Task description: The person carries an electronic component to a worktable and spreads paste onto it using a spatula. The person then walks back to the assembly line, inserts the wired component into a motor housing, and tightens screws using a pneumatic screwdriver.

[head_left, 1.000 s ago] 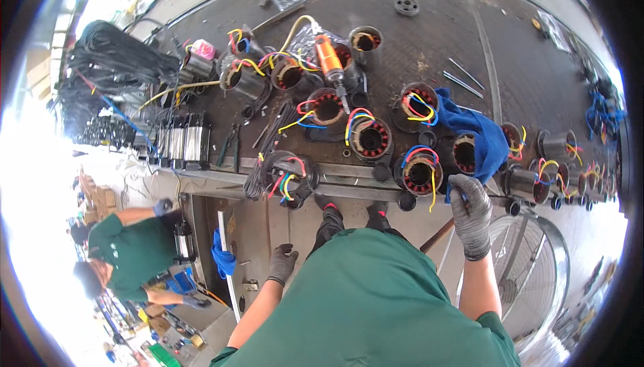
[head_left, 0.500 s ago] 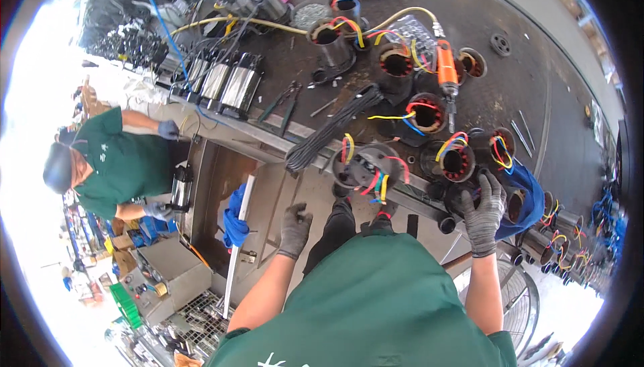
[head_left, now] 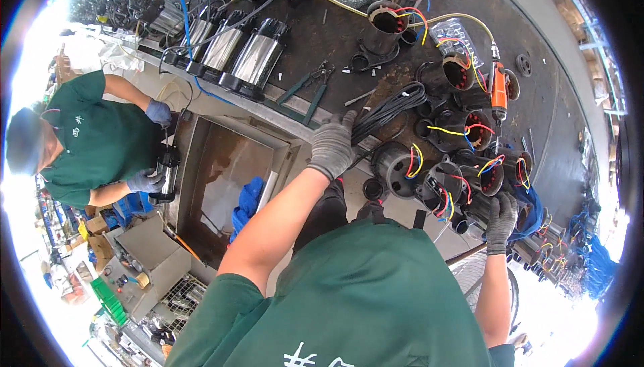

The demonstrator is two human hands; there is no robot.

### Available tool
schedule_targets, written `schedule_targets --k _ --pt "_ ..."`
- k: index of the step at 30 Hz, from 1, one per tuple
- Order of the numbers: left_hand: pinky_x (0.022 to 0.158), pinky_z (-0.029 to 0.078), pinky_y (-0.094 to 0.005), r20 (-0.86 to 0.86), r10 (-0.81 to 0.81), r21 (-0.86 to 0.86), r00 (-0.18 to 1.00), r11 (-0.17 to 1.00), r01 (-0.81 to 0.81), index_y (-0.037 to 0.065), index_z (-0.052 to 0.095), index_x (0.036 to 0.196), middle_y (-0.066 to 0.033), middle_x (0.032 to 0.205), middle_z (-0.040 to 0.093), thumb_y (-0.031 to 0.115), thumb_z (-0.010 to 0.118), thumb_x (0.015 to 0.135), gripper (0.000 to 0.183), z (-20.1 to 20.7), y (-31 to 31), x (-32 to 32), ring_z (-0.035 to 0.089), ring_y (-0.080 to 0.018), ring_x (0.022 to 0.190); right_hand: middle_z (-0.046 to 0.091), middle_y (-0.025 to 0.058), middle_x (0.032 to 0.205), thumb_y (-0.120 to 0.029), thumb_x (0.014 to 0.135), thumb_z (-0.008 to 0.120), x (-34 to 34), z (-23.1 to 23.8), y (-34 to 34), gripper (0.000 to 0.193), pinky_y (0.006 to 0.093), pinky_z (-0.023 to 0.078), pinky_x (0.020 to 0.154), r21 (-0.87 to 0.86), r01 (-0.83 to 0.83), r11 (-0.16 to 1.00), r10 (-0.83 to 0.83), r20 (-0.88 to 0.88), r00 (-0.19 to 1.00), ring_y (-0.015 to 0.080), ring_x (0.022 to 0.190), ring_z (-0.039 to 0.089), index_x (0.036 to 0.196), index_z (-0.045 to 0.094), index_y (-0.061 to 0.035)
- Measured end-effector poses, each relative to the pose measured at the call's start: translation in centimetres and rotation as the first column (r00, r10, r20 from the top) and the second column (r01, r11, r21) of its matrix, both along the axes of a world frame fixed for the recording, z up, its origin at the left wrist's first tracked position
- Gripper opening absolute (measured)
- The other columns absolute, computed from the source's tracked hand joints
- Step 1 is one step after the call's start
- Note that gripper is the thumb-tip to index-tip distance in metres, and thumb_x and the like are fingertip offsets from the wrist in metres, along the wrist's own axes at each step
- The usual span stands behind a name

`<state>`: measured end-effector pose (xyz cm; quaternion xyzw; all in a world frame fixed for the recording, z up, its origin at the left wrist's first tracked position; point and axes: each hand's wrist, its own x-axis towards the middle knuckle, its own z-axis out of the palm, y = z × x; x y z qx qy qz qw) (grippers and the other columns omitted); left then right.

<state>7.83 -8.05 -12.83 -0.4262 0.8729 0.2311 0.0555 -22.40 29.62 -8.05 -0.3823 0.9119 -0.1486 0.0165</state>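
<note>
My left hand (head_left: pixel 332 147), in a grey glove, is at the bench edge. Its fingers close over the near end of a bundle of black cable (head_left: pixel 388 111). My right hand (head_left: pixel 502 225), also gloved, is at the bench's right front, its bent fingers against the end of a dark motor housing (head_left: pixel 479 207); the fingertips are partly hidden. Between my hands sit a dark cylinder (head_left: pixel 394 169) with coloured wires and a round end piece (head_left: pixel 444 184) with red, blue and yellow wires.
Several wired housings (head_left: pixel 463 129) crowd the bench beside an orange power screwdriver (head_left: pixel 498 92). Pliers (head_left: pixel 308 92) and shiny cylinders (head_left: pixel 261 55) lie left of the cable. A co-worker (head_left: pixel 100 139) holds another cylinder (head_left: pixel 165 174). A blue cloth (head_left: pixel 248 202) hangs below the bench edge.
My left hand has risen from below the bench edge onto the cable bundle. My right hand stays by the housings, shifted a little. The whole view has swung, so bench items appear farther right.
</note>
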Motion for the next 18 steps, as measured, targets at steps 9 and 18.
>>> schedule_targets --k 9,18 --pt "0.094 0.053 -0.0400 -0.266 0.140 0.547 0.954 0.837 0.030 -0.003 0.047 0.136 -0.0219 0.124 0.064 0.016 0.070 0.072 0.071 -1.4 -2.8 1.3 0.064 -0.0377 0.110 0.064 0.0187 0.114 -0.025 0.093 0.063 0.1 0.0 -0.1 0.032 0.0437 0.044 0.099 0.074 0.052 0.996 -0.053 0.016 0.998 0.0364 0.110 0.058 0.109 0.067 0.0018" --pt "0.072 0.062 -0.0364 -0.076 0.820 0.946 0.568 -0.121 0.301 -0.001 0.045 0.140 -0.0137 0.106 0.066 0.020 0.076 0.070 0.079 -2.4 -2.3 5.2 0.069 -0.0233 0.082 0.064 0.0184 0.115 -0.022 0.090 0.066 0.2 0.3 -0.6 0.029 0.0445 0.045 0.100 0.078 0.090 0.993 -0.093 0.043 0.995 0.0362 0.110 0.059 0.108 0.068 0.0008"
